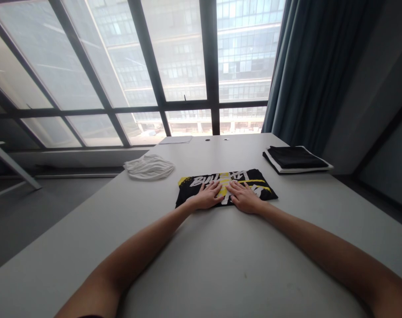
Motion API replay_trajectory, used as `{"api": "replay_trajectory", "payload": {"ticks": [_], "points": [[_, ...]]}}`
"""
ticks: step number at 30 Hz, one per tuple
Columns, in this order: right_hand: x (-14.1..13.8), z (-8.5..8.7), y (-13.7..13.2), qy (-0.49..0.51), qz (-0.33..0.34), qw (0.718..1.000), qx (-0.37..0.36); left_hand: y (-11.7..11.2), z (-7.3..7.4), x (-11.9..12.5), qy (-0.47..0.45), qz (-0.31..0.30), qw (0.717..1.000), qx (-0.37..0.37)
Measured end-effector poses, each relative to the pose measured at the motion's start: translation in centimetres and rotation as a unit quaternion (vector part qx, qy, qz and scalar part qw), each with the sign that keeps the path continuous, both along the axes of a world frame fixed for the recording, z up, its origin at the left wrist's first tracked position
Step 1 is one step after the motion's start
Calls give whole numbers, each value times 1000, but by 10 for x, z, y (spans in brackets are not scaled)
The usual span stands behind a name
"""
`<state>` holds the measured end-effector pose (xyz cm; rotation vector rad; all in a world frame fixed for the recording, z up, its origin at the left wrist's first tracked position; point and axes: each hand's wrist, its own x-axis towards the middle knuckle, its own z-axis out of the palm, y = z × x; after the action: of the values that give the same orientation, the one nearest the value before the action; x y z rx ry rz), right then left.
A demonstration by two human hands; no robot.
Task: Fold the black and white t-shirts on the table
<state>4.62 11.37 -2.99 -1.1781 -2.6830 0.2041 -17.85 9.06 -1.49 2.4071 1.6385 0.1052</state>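
Observation:
A black T-shirt (187,191) with white lettering and yellow marks lies folded into a flat rectangle on the white table. My left hand (205,196) rests flat on its near half, left of the middle, with fingers stretched out. Just to the right, my right hand (243,197) lies flat on the same shirt, fingers spread and pointing toward the other hand. The hands are close together but apart, and they cover part of the print. Neither hand grips the cloth.
Crumpled white cloth (149,167) lies at the left edge of the table (220,265). At the right is a stack of folded black and white garments (296,158). A white sheet (176,140) lies at the far edge, before large windows. A blue curtain (306,75) hangs at right.

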Motion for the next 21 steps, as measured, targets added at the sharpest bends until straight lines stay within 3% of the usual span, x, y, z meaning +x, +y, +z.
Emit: {"api": "replay_trajectory", "payload": {"ticks": [5,9,11,16,21], "points": [[1,1,-2,7,-1,1000,3,-6,-1,4,5,-1,1000,16],[2,0,-1,3,-1,1000,8,5,-2,-3,-18,-3,1000,3],[2,0,0,-1,-5,1000,6,16,-1,-16,-18,27,999,-4],[2,-1,0,-6,-7,1000,-4,36,2,-70,-19,179,983,42],[3,1,-1,1,0,1000,-11,46,3,-100,-79,239,967,45]]}}
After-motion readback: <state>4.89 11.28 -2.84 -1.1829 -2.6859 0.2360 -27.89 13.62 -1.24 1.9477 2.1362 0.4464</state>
